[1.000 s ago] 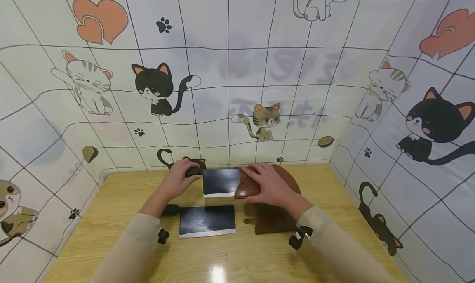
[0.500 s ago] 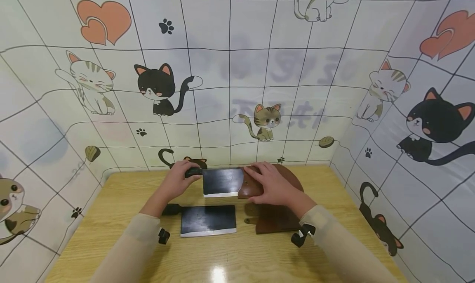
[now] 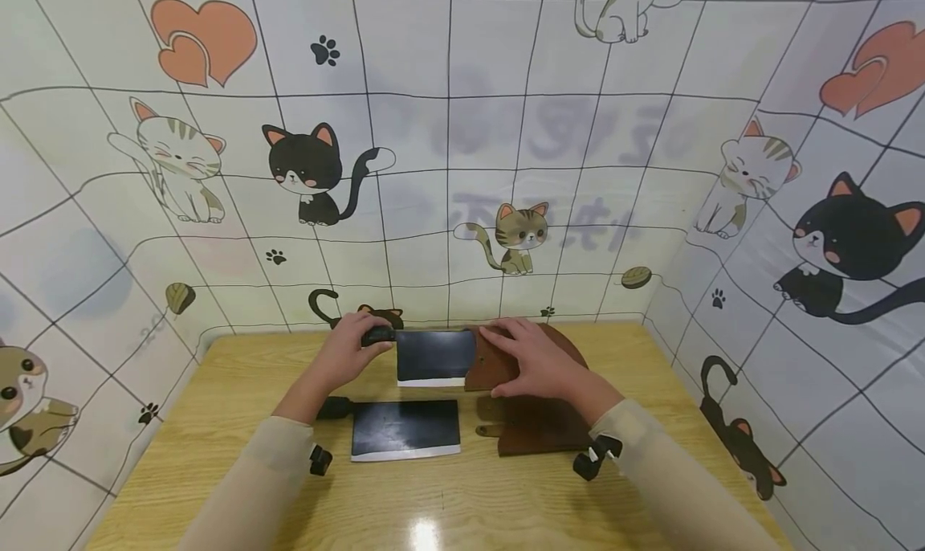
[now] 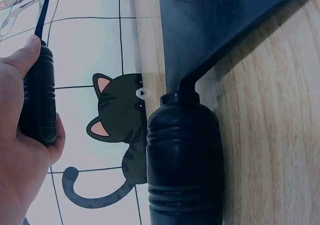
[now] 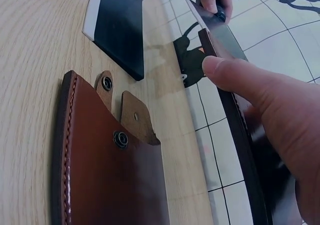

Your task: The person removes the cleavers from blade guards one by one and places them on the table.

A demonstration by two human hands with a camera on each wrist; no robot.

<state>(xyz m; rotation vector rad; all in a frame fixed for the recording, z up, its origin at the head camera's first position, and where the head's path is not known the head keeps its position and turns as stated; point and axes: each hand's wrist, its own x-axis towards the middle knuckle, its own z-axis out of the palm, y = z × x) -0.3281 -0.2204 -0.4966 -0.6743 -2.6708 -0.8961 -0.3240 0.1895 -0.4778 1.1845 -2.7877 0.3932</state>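
In the head view my left hand (image 3: pixel 347 350) grips the black handle of a cleaver (image 3: pixel 435 355) above the back of the table. The blade's right end is hidden inside a brown leather sheath (image 3: pixel 480 371). My right hand (image 3: pixel 535 362) holds that sheath, thumb on the near side and fingers over the top. A second, larger cleaver (image 3: pixel 405 430) lies nearer, its black handle (image 4: pixel 185 160) large in the left wrist view. To its right lies another brown leather sheath (image 3: pixel 538 430); the right wrist view shows its snap straps (image 5: pixel 135 117).
The wooden table (image 3: pixel 347 503) is bounded by a white gridded wall covering (image 3: pixel 433 133) with cartoon cats, at the back and both sides. A wrist camera (image 3: pixel 596 457) sits on the right sleeve, another (image 3: pixel 319 460) on the left.
My right hand has shifted slightly to the right with the held sheath, and a little more of the blade shows. My left hand stays nearly in place on the handle.
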